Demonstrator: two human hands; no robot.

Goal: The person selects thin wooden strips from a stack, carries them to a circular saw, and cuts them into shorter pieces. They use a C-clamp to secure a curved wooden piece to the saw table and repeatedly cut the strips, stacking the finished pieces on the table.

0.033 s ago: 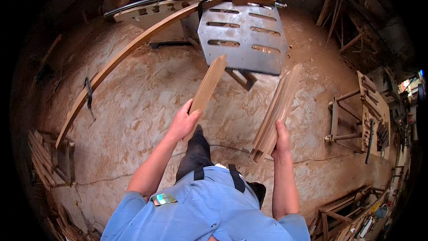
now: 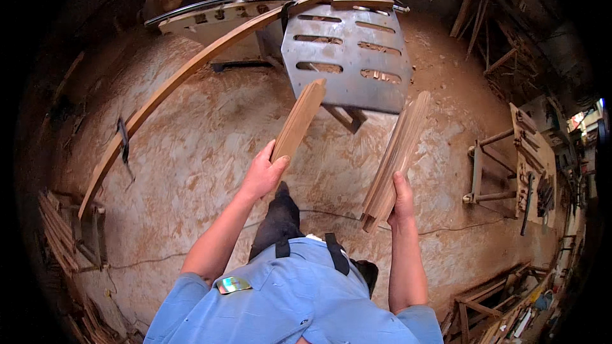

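Shows matt, grained wood on the board in the left hand, streaked on the timber in the right hand. Gleams dully as smooth metal on the slotted tabletop beyond both hands. Looks rough and dusty on the floor below them, matt cloth on the shirt behind.

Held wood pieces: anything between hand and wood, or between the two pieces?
Nothing visible in either gap: the left hand grips the left wood piece, the right hand the right wood piece. Palms partly hidden. The slotted metal plate shows behind the left piece's tip.
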